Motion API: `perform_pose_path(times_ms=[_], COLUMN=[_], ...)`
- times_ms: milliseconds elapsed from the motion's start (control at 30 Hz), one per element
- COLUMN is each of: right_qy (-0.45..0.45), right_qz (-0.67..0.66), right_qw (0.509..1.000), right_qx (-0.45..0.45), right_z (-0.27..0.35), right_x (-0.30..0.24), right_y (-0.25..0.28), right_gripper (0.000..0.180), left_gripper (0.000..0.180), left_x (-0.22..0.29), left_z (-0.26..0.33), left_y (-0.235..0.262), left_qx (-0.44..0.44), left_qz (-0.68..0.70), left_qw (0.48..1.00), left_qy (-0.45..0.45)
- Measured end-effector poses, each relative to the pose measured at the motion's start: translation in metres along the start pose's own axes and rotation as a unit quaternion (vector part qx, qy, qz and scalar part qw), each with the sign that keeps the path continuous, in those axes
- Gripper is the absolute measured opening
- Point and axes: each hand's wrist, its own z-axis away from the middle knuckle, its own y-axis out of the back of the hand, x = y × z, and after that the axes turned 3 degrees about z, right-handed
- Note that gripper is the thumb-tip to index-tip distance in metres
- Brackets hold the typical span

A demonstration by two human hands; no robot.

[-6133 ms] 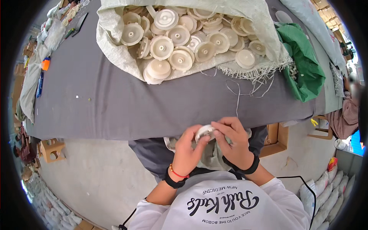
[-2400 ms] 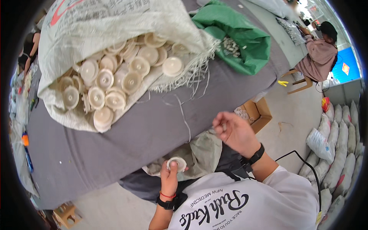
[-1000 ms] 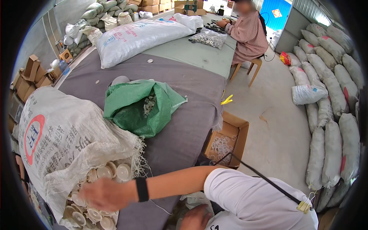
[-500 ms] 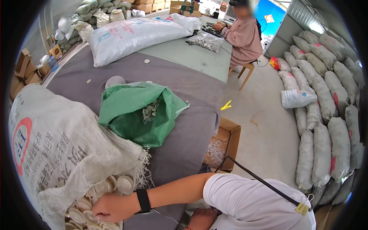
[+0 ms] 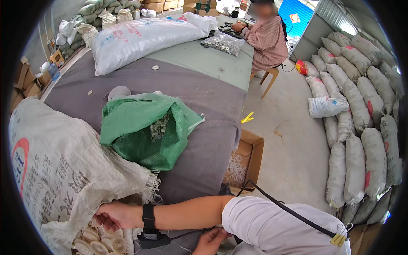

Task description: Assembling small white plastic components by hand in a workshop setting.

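My right hand (image 5: 117, 216) reaches left to the mouth of a white woven sack (image 5: 63, 165), its fingers curled at the cloth edge and pinching it. Under that hand, round cream plastic discs (image 5: 100, 242) with raised centres lie in the sack's mouth. A black band with a small dark box (image 5: 154, 241) sits on my right wrist. Close to my body at the lower edge, my left hand (image 5: 210, 242) has its fingers bent together beside the white shirt; what they hold, if anything, is hidden. Farther off, a green woven bag (image 5: 144, 131) lies with small pale parts (image 5: 159, 127) showing inside.
A full white sack (image 5: 144, 40) and a clear bag of parts (image 5: 223, 43) lie farther along the table (image 5: 204, 89). Beyond, a person (image 5: 267, 40) sits handling dark pieces. A cardboard box (image 5: 250, 161) with clear rings stands by the table's right side; stacked sacks (image 5: 352, 93) line the right.
My right hand has moved up from among the discs to the sack's edge, and its fingers now face me. My left hand has shifted slightly up and left.
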Motion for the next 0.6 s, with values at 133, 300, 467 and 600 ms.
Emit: perform_pose_path(times_ms=[133,300,467,600], right_qy=[0.001,0.003,0.001,0.007], right_qz=[0.0,0.0,-0.006,-0.008], right_qw=[1.0,1.0,1.0,1.0], right_qx=[0.009,0.016,0.018,0.018], right_z=[0.0011,0.002,0.0015,0.0013], right_x=[0.0005,0.0007,0.0014,0.003], right_y=[-0.0029,-0.003,-0.003,-0.0037], right_gripper=[0.017,0.017,0.017,0.016], left_gripper=[0.018,0.017,0.018,0.019], left_x=[0.0038,0.0008,-0.0012,-0.0033], left_z=[0.0015,-0.0001,0.0001,0.0008], left_y=[-0.0039,-0.0015,-0.0033,-0.0039], left_qx=[0.018,0.018,0.029,0.03], left_qz=[0.002,0.008,0.007,0.006], left_qw=[1.0,1.0,0.999,1.0], left_qy=[0.006,0.017,0.016,0.003])
